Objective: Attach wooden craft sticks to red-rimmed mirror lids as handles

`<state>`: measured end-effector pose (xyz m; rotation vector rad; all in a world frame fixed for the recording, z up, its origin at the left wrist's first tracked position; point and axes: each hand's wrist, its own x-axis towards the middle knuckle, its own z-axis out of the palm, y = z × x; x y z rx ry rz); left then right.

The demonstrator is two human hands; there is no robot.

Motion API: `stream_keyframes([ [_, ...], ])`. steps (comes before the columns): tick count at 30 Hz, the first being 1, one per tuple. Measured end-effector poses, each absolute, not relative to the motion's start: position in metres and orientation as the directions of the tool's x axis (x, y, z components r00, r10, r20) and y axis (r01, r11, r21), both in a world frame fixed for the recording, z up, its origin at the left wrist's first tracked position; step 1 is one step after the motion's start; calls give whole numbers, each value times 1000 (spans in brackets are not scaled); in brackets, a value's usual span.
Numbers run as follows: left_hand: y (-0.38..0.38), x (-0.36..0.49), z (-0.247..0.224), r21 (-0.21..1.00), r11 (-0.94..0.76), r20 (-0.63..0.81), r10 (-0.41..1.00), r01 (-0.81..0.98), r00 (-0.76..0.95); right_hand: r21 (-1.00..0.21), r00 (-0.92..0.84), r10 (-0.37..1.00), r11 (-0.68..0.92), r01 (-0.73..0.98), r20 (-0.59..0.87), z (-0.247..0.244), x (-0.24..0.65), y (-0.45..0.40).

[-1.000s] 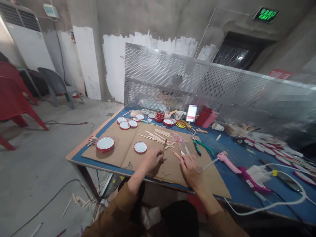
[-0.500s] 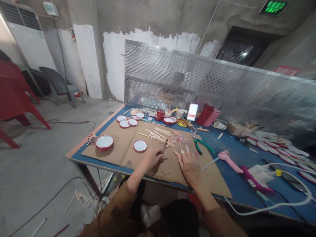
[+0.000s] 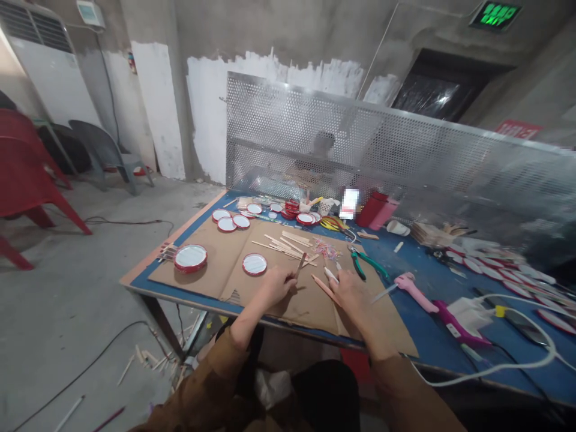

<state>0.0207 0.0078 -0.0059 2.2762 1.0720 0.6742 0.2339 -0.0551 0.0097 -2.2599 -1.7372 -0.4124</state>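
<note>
My left hand [image 3: 279,284] is closed on a thin brown stick [image 3: 300,266] that points up from its fingers, over the cardboard [image 3: 288,312]. To its right, my right hand [image 3: 352,289] has its fingertips at a white pen-like tool [image 3: 331,275]. A wooden pencil-like stick [image 3: 324,288] lies on the cardboard beside that hand. Beyond the hands are loose wooden sticks [image 3: 288,245] and a pile of coloured shreds [image 3: 326,248]. A round red-rimmed disc [image 3: 254,264] rests left of my left hand.
Green-handled pliers [image 3: 369,261] and a pink glue gun [image 3: 414,292] lie on the right, near a purple power strip [image 3: 461,324] with white cables. A thicker red-rimmed stack [image 3: 191,258] stands at the left. A perforated metal panel [image 3: 324,138] rises behind the blue table [image 3: 407,324].
The pencil-like stick that was in my right hand now lies on the cardboard. My right hand has shifted slightly to the white tool. My left hand stays on the brown stick.
</note>
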Motion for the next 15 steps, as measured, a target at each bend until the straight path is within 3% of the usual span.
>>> stream_keyframes([
  [3, 6, 20, -3, 665, -533, 192, 799, 523, 570, -454, 375, 814, -157, 877, 444, 21, 225, -58],
  [5, 4, 19, -1, 667, -528, 190, 803, 525, 565, -753, 427, 808, 32, 657, 407, 28, 215, -60],
  [7, 3, 20, 1, 663, -523, 189, 810, 536, 555, -918, 388, 865, 179, 355, 319, 32, 203, -61],
  [11, 2, 21, 3, 670, -511, 174, 813, 539, 556, -972, 319, 929, 221, -77, 186, 33, 186, -59],
  [15, 2, 21, 2, 682, -505, 180, 817, 529, 548, -941, 308, 937, 242, -235, 164, 32, 186, -51],
])
